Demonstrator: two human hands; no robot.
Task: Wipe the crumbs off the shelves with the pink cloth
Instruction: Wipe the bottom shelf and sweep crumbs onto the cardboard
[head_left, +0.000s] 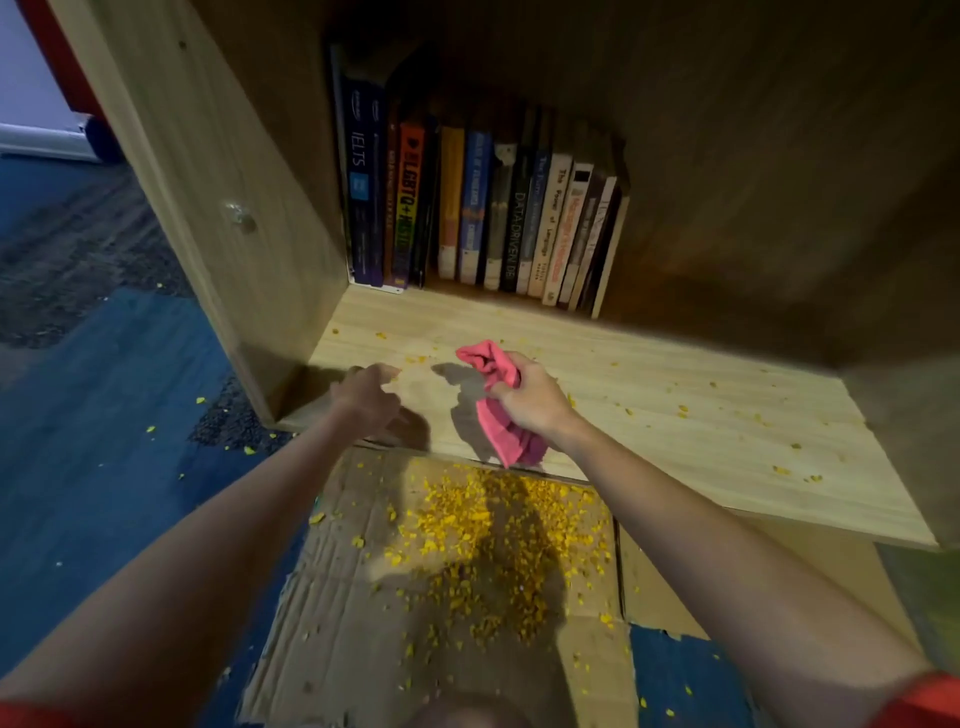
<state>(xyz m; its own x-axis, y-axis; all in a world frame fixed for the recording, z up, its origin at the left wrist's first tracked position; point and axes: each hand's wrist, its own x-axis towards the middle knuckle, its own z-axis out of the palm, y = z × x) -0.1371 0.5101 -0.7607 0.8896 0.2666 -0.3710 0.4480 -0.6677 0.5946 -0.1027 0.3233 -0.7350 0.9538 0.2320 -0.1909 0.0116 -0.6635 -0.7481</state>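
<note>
Pink cloth (501, 402) is bunched in your right hand (530, 397), fingers closed around its middle, with one end sticking up and the other hanging at the front edge of the shelf (649, 410). Your left hand (366, 397) rests at the shelf's left front corner, fingers curled loosely and holding nothing. Judge the task as well advanced on this shelf: a dense pile of yellow crumbs (498, 545) lies on the flattened cardboard (332, 613) below the edge, and the board between your hands is nearly bare. Scattered crumbs remain to the right and toward the back, near the row of upright books (483, 208); these are left to wipe. The shelf is pale wood-grain laminate, dimly lit under the board above. Blue carpet (104, 415) surrounds the unit, with a few stray crumbs on it.
</note>
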